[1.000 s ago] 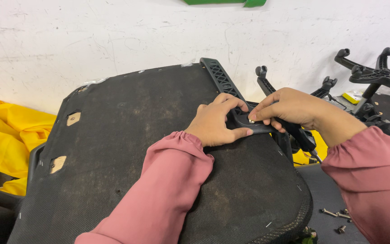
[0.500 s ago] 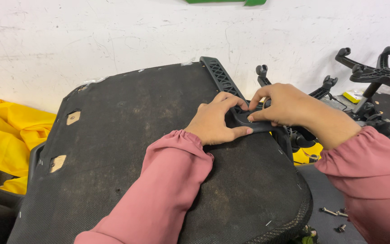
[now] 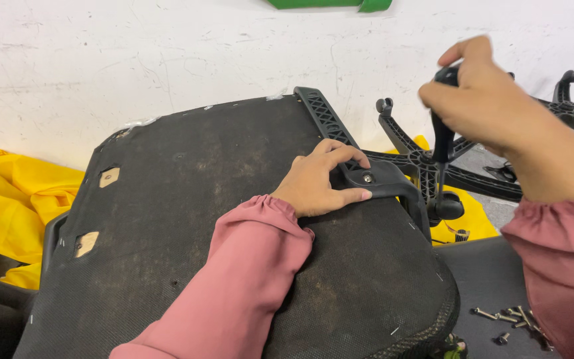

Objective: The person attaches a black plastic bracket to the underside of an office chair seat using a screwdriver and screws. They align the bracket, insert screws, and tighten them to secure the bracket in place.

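Pinning black armrest bracket [image 3: 377, 183] on seat underside [image 3: 220, 226], left hand [image 3: 320, 183] half-curled beside bracket's screw [image 3: 367, 178]. Right hand [image 3: 483, 93] closed round screwdriver [image 3: 443, 143], raised right of bracket. Bracket likely rigid plastic, light; grip by edges.

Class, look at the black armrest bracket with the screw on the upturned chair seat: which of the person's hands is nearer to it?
Left. The left hand rests on the armrest bracket, fingers beside its screw. The right hand is raised above and to the right, holding a black-handled tool.
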